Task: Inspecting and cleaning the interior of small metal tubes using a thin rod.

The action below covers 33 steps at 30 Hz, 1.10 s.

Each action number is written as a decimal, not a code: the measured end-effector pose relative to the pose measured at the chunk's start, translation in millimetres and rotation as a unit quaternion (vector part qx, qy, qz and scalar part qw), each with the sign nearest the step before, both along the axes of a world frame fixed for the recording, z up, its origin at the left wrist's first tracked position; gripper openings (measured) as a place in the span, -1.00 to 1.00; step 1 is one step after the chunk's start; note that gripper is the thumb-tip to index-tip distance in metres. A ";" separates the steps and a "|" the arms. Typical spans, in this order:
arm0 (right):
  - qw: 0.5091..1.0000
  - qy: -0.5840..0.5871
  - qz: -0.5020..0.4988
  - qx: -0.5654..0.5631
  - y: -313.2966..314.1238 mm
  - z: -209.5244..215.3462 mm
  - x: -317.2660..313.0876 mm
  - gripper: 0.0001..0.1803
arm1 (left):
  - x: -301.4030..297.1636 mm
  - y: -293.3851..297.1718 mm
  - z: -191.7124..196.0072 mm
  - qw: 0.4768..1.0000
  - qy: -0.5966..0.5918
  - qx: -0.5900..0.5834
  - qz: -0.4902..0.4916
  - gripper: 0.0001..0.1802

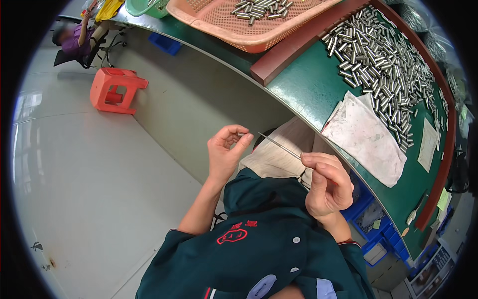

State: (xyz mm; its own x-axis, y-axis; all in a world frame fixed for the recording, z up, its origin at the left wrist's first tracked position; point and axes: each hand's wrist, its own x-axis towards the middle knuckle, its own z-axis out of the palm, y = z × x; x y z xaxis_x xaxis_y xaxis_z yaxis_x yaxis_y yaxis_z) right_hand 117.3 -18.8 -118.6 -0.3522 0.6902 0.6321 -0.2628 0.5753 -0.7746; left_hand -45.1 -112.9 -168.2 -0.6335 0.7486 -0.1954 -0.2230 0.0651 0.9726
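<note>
Grey shop floor under you, green desk (303, 89) curving off to your right. Closest in, your right hand (326, 184) is closed in a pinch on one end of a thin metal rod (280, 145), held in the air above your lap, off the desk's near edge. Your left hand (225, 152) has thumb and forefinger nipped at the other tip; can't tell if something tiny sits there. The rod looks straight, shiny, needle-slim. Further out, a white cloth (366, 137) lies at the near edge. Beyond it, a big heap of small metal sleeves (383, 65), so I'd guess plenty's left. Farthest, some in the pink basket (234, 22).
</note>
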 end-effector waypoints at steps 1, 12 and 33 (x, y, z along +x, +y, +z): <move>1.000 -0.002 0.002 -0.001 -0.2 0.1 -0.6 -0.90 | -0.5 -0.1 0.4 0.998 0.058 -0.010 -0.008 -0.90; 1.000 0.002 0.014 0.001 -3.6 -1.4 -2.0 -0.91 | 0.3 -1.4 6.9 0.996 -0.059 -0.055 -0.026 -0.90; 0.987 0.074 -0.143 0.003 9.3 20.2 57.4 -0.86 | 5.3 21.4 19.2 0.980 0.046 -0.159 -0.108 -0.88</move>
State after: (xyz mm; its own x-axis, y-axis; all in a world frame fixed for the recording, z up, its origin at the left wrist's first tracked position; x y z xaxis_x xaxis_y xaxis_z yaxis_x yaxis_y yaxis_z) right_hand 174.6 -9.5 -98.4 -0.0465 0.7445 0.6660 -0.1991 0.6465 -0.7365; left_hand -39.8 -91.5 -149.1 -0.4935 0.7771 -0.3905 -0.0833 0.4047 0.9106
